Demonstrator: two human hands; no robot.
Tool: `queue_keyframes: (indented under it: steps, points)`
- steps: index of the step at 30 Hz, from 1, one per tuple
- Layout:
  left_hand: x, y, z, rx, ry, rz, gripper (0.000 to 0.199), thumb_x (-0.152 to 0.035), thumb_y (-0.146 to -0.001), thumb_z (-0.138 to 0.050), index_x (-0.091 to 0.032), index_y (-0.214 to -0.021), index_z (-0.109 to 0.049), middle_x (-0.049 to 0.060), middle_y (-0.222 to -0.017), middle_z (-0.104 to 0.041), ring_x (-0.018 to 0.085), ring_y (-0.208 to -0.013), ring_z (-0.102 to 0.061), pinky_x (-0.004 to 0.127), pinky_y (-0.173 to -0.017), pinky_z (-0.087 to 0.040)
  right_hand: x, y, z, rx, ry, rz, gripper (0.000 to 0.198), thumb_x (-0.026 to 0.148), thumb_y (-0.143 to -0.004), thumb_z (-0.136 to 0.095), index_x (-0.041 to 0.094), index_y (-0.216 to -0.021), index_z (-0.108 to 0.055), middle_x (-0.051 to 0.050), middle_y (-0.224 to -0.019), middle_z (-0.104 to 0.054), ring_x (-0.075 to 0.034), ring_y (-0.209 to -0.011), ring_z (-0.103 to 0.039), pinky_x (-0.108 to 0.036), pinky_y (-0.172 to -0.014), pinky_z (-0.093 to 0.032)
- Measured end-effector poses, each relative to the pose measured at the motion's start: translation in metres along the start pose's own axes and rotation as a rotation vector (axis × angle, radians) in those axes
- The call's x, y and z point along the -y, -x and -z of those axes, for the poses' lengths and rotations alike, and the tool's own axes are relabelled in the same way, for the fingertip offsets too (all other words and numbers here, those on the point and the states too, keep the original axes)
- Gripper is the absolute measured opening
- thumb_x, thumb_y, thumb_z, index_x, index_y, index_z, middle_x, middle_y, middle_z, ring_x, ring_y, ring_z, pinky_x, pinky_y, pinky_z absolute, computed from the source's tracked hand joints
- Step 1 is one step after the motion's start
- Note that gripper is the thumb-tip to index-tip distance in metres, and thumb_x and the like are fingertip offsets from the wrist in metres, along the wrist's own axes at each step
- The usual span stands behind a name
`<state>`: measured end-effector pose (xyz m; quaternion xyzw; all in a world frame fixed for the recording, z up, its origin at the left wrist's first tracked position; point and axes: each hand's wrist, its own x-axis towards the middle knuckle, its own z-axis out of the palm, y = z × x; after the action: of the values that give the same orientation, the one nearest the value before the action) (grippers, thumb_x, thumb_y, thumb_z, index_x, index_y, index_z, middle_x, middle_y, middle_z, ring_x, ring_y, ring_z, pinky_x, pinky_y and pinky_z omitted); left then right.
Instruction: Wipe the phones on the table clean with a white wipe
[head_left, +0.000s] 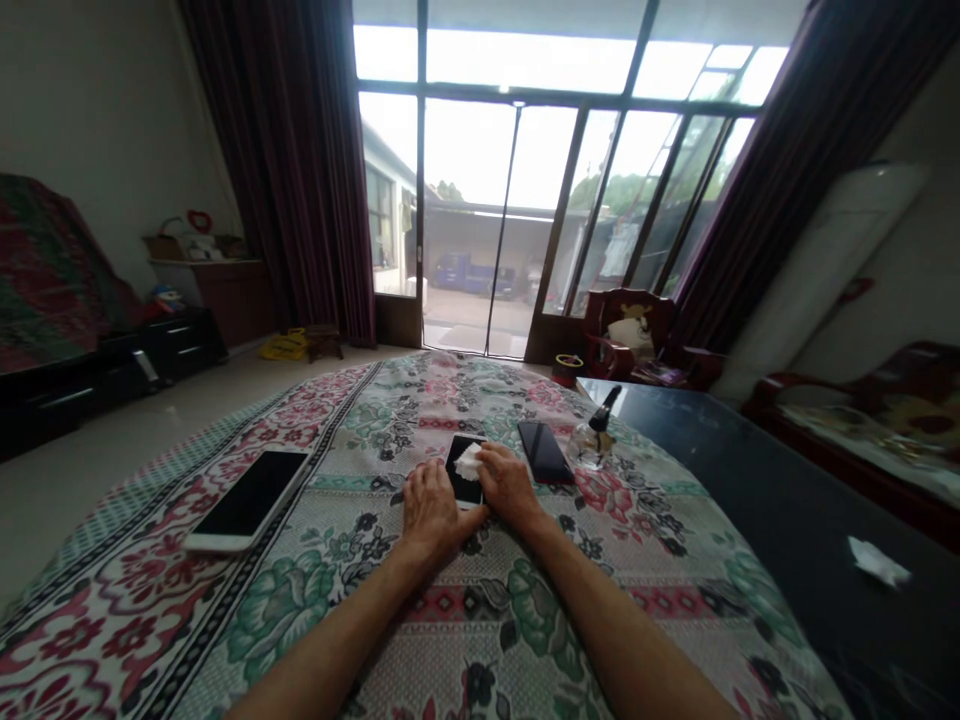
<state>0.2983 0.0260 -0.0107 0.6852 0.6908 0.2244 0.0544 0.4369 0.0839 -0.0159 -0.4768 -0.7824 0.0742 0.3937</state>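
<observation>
treat the phone [466, 491], flat on the tablecloth [480, 565], as probably light, stiff, slick and breakable, taking hold by the side edges, with the left hand [433, 505] part-open against its left side and the right hand [511, 485] pinched around a tissue [468, 460] on top.

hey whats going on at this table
A person's right hand holds a tissue over the screen of a small phone, with the left hand at its left edge. It lies on a patterned cloth. A black phone and spray bottle are to the right, a bigger white phone to the left.
</observation>
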Motion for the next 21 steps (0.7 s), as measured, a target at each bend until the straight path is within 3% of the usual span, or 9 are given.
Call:
queue_keyframes:
  steps: [3,6,8,15,21]
  points:
    - [0.011,-0.01,0.002,0.082,0.017,-0.069,0.088,-0.055,-0.068,-0.064,-0.009,-0.139,-0.04,0.02,-0.148,-0.037,0.037,-0.137,-0.03,0.047,-0.112,-0.022,0.002,0.001,0.001,-0.007,-0.001,0.029,0.026,0.01,-0.082,-0.051,0.017,-0.099,-0.069,-0.011,-0.117,-0.064,-0.023,-0.112,-0.058,-0.038,-0.103,-0.043]
    - [0.03,-0.023,0.009,0.25,0.036,-0.234,0.088,-0.044,-0.062,-0.07,-0.012,-0.139,-0.042,0.018,-0.15,-0.035,0.036,-0.139,-0.029,0.044,-0.113,-0.025,0.004,0.002,0.003,0.002,0.019,0.073,0.027,0.009,-0.082,-0.05,0.017,-0.1,-0.069,-0.011,-0.117,-0.064,-0.022,-0.113,-0.057,-0.037,-0.103,-0.043]
    - [0.045,-0.029,0.014,0.275,0.061,-0.328,0.088,-0.039,-0.061,-0.072,-0.012,-0.139,-0.043,0.018,-0.151,-0.035,0.035,-0.139,-0.028,0.041,-0.113,-0.027,0.006,0.003,0.005,0.012,0.048,0.09,0.028,0.009,-0.083,-0.05,0.017,-0.101,-0.069,-0.011,-0.118,-0.064,-0.022,-0.113,-0.056,-0.036,-0.103,-0.042]
    - [0.068,-0.028,0.019,0.137,0.058,-0.293,0.084,-0.061,-0.057,-0.074,-0.012,-0.123,-0.057,0.018,-0.144,-0.043,0.037,-0.135,-0.034,0.044,-0.112,-0.028,0.012,0.005,0.01,0.029,0.166,0.074,0.023,0.018,-0.086,-0.055,0.015,-0.103,-0.07,-0.012,-0.119,-0.064,-0.024,-0.115,-0.055,-0.04,-0.106,-0.038]
    - [0.069,-0.026,0.022,0.101,0.041,-0.287,0.074,-0.06,-0.061,-0.072,-0.016,-0.119,-0.06,0.015,-0.139,-0.049,0.034,-0.131,-0.041,0.044,-0.11,-0.03,0.015,0.004,0.011,0.069,0.196,0.096,0.024,0.013,-0.09,-0.048,0.017,-0.094,-0.071,-0.009,-0.115,-0.067,-0.022,-0.11,-0.057,-0.039,-0.106,-0.037]
